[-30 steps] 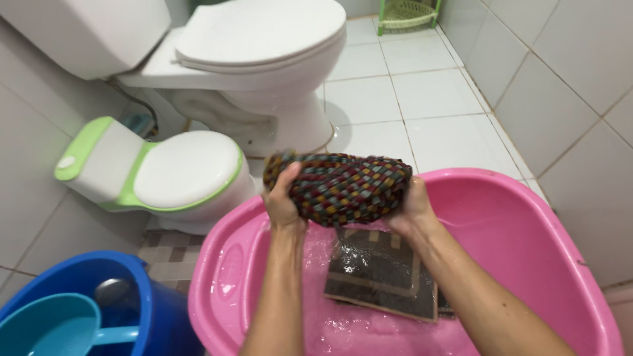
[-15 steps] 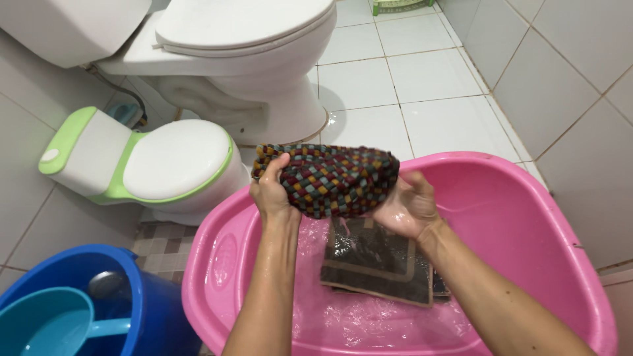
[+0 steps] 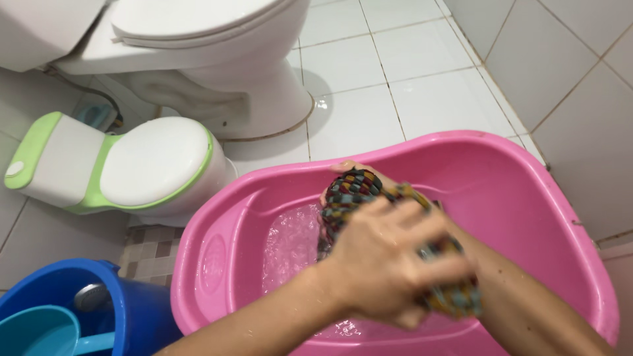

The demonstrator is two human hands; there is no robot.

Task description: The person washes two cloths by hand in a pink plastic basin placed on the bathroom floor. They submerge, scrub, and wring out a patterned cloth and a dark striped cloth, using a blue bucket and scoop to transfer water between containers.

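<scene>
Head view shows our left hand (image 3: 382, 264) and right hand (image 3: 343, 168) clamped on the checkered cloth (image 3: 349, 194) above the pink basin (image 3: 217, 257); we should twist firmly, low over water.

1. One view only is given, taken from a camera worn on the head.
2. It is aimed steeply down and forward over a pink tub (image 3: 527, 191) on a white tiled floor (image 3: 409, 99).
3. The left hand (image 3: 389, 260) is seen very close, blurred, filling the lower centre.
4. A toilet (image 3: 198, 59) is cut off at the upper edge.
5. A blue bucket (image 3: 132, 310) is cut off at the lower left corner.
</scene>
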